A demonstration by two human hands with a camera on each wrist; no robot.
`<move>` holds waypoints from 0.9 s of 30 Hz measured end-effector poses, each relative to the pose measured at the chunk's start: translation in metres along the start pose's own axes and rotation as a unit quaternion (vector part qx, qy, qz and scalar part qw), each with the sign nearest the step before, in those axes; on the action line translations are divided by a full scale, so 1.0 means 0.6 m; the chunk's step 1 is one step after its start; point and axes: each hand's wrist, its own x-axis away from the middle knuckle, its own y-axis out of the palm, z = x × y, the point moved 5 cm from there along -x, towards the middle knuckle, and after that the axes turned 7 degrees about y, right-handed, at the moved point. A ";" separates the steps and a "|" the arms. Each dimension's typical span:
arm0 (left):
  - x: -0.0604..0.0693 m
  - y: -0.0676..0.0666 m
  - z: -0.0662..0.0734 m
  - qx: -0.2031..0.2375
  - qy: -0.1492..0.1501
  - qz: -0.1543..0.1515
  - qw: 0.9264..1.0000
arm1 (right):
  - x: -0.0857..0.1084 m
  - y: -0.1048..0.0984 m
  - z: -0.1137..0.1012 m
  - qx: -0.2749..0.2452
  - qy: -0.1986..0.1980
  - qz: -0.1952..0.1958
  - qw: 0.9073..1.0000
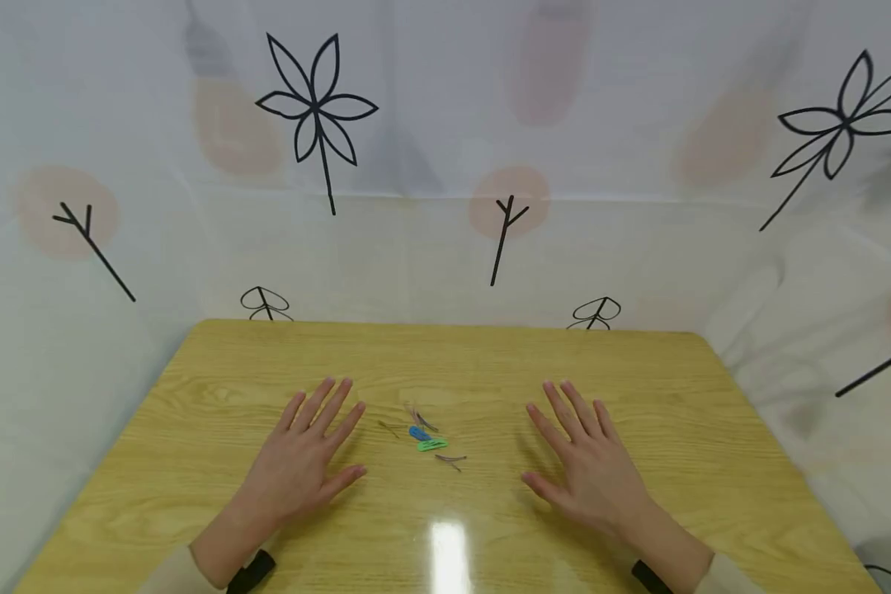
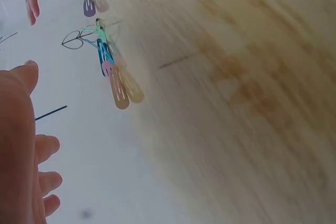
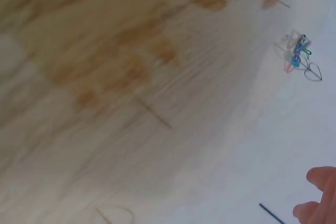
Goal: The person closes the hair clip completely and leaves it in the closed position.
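Head view: a small group of hair clips lies on the wood-grain table, between the left hand and the right hand and nearer the left. Both hands show their backs, fingers straight and spread, thumbs turned inward; neither holds a clip. Whether either palm or fingertip meets the tabletop cannot be told. Within the group, a blue clip and a green clip lie just beside each other; a purple clip sits slightly apart toward the right hand, and a tan clip toward the left hand appears only as thin lines. The left wrist view supplies what the head view does not: the tan clip's broad slotted body, nearest that camera, a pink clip beside it, and reflections in the glossy surface. It catches several left-hand digits at its left edge and part of the right hand above them. In the right wrist view the clips are a distant tangle at upper right, too small to separate, with only two fingertips at lower right. The head view alone records the dark left wrist strap, the right wrist strap and the pale sleeves.
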 end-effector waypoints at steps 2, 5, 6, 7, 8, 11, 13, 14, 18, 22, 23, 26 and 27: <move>0.000 0.000 0.001 0.011 0.001 0.002 1.000 | 0.001 0.001 -0.001 -0.003 0.001 -0.002 1.000; 0.001 0.002 0.003 0.031 0.003 0.003 0.999 | 0.001 0.002 -0.003 -0.009 0.008 -0.008 1.000; 0.001 0.003 0.004 0.038 0.004 0.002 0.999 | 0.001 0.003 -0.004 -0.013 0.011 -0.012 1.000; 0.001 0.004 0.005 0.047 0.004 0.002 0.999 | 0.000 0.004 -0.004 -0.016 0.015 -0.015 1.000; 0.001 0.004 0.006 0.054 0.004 0.002 0.999 | 0.000 0.006 -0.005 -0.021 0.018 -0.019 0.999; -0.002 0.005 0.010 0.078 0.001 0.011 0.997 | -0.003 0.010 -0.010 -0.034 0.024 -0.029 0.999; -0.003 0.005 0.012 0.095 -0.002 0.022 0.995 | -0.006 0.013 -0.016 -0.043 0.024 -0.033 0.998; -0.004 0.005 0.013 0.104 -0.004 0.030 0.994 | -0.008 0.014 -0.019 -0.049 0.024 -0.033 0.998; -0.008 0.008 0.018 0.150 -0.018 0.057 0.987 | -0.018 0.019 -0.033 -0.087 0.028 -0.033 0.995; -0.015 0.012 0.021 0.203 -0.054 0.061 0.976 | -0.029 0.031 -0.045 -0.145 0.050 -0.067 0.986; -0.018 0.014 0.022 0.220 -0.065 0.057 0.972 | -0.031 0.034 -0.047 -0.170 0.056 -0.084 0.980; -0.027 0.021 0.025 0.270 -0.093 0.047 0.957 | -0.038 0.051 -0.051 -0.255 0.082 -0.150 0.952; -0.030 0.025 0.026 0.287 -0.098 0.043 0.952 | -0.040 0.056 -0.053 -0.280 0.090 -0.171 0.940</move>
